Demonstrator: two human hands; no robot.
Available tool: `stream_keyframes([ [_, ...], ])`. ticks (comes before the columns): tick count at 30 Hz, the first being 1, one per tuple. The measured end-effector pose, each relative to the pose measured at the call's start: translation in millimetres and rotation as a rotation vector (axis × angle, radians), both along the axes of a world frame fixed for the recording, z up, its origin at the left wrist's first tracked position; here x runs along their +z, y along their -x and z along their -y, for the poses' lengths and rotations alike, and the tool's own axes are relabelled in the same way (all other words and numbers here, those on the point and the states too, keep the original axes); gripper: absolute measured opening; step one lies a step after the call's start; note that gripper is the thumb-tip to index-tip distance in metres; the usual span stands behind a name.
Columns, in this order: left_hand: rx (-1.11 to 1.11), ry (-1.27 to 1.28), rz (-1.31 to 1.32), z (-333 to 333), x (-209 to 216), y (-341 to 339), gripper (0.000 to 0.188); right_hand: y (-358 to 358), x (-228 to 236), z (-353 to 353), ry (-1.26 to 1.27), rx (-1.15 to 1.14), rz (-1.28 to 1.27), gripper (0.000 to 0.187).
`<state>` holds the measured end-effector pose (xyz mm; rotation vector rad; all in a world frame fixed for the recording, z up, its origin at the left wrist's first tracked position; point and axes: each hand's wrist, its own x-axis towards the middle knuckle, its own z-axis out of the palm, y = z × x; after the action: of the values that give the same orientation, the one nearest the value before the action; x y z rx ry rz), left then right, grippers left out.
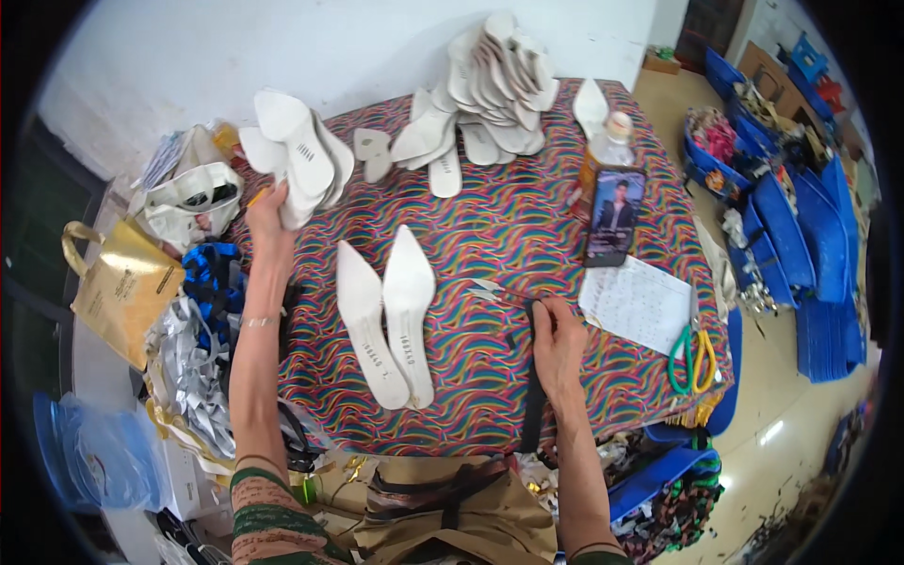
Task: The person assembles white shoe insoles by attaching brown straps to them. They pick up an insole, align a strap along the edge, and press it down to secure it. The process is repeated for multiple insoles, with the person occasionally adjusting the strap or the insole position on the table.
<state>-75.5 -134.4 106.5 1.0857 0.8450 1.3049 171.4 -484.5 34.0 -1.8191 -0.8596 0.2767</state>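
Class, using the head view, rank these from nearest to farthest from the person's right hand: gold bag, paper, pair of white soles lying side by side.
From the right hand:
1. Paper: just to its right.
2. Pair of white soles: to its left.
3. Gold bag: far left.

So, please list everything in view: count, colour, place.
insoles: many, white, middle and back
tablecloth: one, multicoloured, under insoles
phone: one, dark, right
bottle: one, pale cap, behind phone
paper: one, white, near phone
scissors: one, green and yellow, right
slim tool: one, silvery, at right hand
strip: one, black, below right hand
handbag: one, gold, left
open bag: one, white, left
straps: many, blue and silver, left
baskets: several, blue, right floor
left hand: one, bare, at insole stack
right hand: one, bare, apparently holding slim tool
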Motion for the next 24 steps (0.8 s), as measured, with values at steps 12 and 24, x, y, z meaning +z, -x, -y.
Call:
stream_keyframes([
  [12,-0.289,0.192,-0.027,277,-10,-53,0.045,-21,-2,19,-0.404,0.658,-1.24,0.014],
  [24,-0.422,-0.531,-0.915,304,-23,-32,0.047,-5,-5,13,-0.311,0.513,-1.132,0.013],
])
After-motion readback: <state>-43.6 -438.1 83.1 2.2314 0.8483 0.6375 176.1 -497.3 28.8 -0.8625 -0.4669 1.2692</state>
